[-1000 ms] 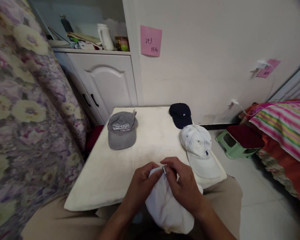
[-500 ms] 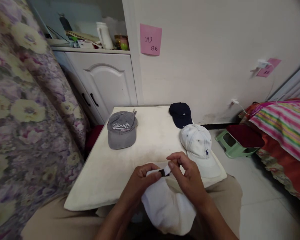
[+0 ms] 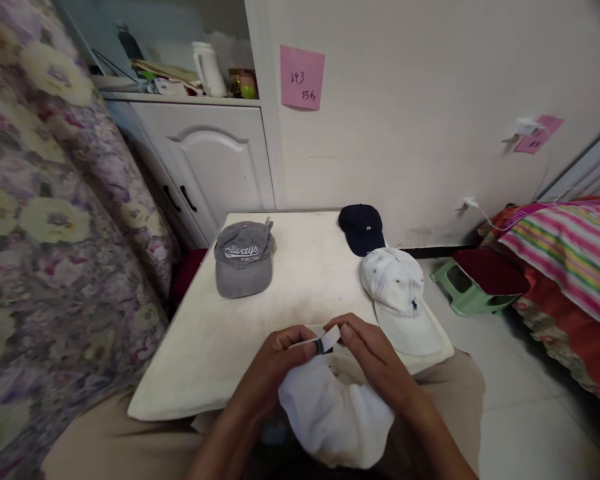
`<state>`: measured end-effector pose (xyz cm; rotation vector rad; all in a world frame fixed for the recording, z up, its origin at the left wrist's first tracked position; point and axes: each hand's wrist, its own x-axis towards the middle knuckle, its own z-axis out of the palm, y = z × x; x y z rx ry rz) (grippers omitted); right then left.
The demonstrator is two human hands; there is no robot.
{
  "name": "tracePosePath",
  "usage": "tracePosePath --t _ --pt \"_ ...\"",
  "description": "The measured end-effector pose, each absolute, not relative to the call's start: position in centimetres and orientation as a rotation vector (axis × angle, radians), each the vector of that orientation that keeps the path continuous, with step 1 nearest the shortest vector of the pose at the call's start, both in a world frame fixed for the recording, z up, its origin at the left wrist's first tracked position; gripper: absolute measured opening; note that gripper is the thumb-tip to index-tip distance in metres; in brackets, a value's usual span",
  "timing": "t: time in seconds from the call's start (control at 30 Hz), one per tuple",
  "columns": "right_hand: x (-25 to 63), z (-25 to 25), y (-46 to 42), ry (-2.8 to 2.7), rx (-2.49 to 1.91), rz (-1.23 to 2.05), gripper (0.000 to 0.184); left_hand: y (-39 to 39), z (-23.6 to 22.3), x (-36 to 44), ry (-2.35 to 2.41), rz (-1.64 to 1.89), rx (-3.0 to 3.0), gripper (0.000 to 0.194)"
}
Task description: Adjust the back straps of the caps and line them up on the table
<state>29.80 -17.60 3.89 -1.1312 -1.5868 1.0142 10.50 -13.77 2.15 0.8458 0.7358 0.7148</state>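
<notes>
A white cap (image 3: 337,417) rests low over my lap at the near table edge, its back strap turned up. My left hand (image 3: 285,357) pinches the strap beside a dark buckle (image 3: 323,345). The white strap end (image 3: 331,338) sticks out of that buckle, and the fingertips of my right hand (image 3: 367,343) are closed on its tip. Further off on the table lie a grey cap (image 3: 244,260) with white lettering, a navy cap (image 3: 361,230), and a second white cap (image 3: 400,300) with a small blue emblem, close to my right hand.
The caps lie on a cream-covered table (image 3: 190,373) against the wall. A floral curtain (image 3: 55,233) hangs at left, beside a white cabinet (image 3: 215,160). On the right are a green stool (image 3: 460,287) and a bed with a striped cover (image 3: 570,253).
The two hands have drawn apart from the buckle, and the strap end now shows longer between them. My right hand has shifted slightly right, then lowered a little. The other caps have not moved.
</notes>
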Motion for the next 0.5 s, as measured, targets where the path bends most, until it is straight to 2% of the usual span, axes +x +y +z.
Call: tracePosePath --t 0.1,0.3,0.5 --pt "29.96 3.74 -17.63 -1.575 -1.123 1.092 0.027 -13.74 2.29 10.60 0.750 0.722 0.833 0.022" --pt "29.70 3.47 -17.44 -1.565 -1.191 1.115 0.010 -13.69 2.05 10.61 0.768 0.700 0.841 0.020" --pt "29.18 3.14 -17.16 -1.469 -1.188 1.181 0.005 -13.66 1.90 10.48 0.727 0.674 0.861 0.021"
